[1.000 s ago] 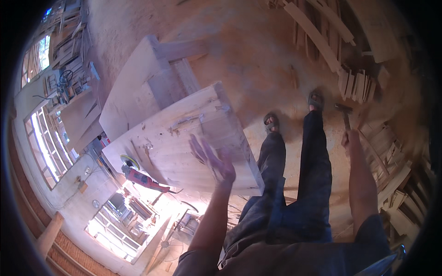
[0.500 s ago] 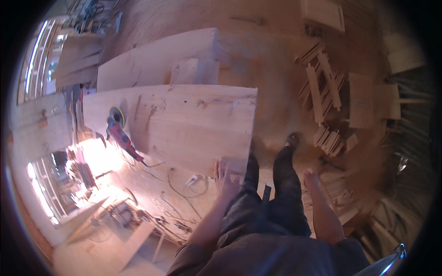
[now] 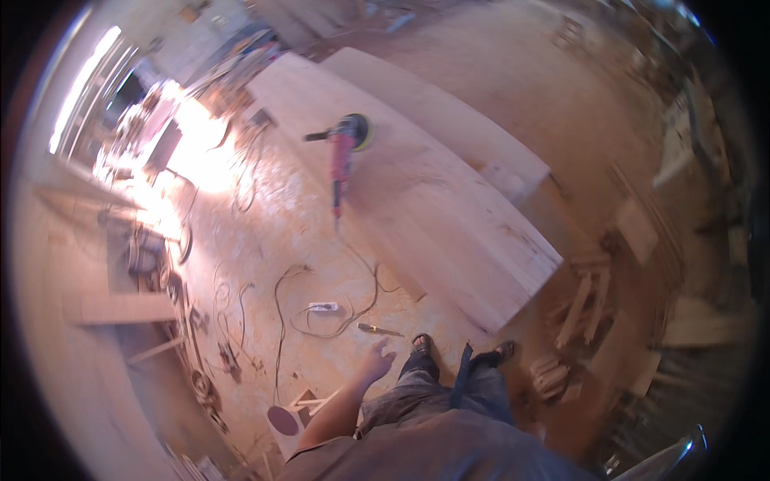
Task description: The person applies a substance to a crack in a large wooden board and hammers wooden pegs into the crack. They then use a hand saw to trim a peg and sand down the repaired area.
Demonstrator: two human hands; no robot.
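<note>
My left hand (image 3: 375, 362) hangs over the floor in front of my legs, holding nothing, with its fingers apart. Close to it lies a small yellow-and-black hand tool (image 3: 377, 329) with a thin end, its kind too blurred to tell. My right hand does not show. Beyond, a long pale wooden slab (image 3: 433, 216) runs from far left to near right. A red and black angle sander (image 3: 342, 156) with a round yellow-edged disc rests near the slab's far left part, its cable dropping to the floor.
A second slab (image 3: 449, 104) lies behind the first. On the floor are a white power strip (image 3: 324, 307) and looping cables. A dark red round disc (image 3: 283, 420) sits on a small wooden stand by my left forearm. Stacked wood offcuts (image 3: 584, 309) lie at right.
My view has swung round and the slab now slants away to the left. My left hand has come off the slab's near corner. My right hand has left the view.
</note>
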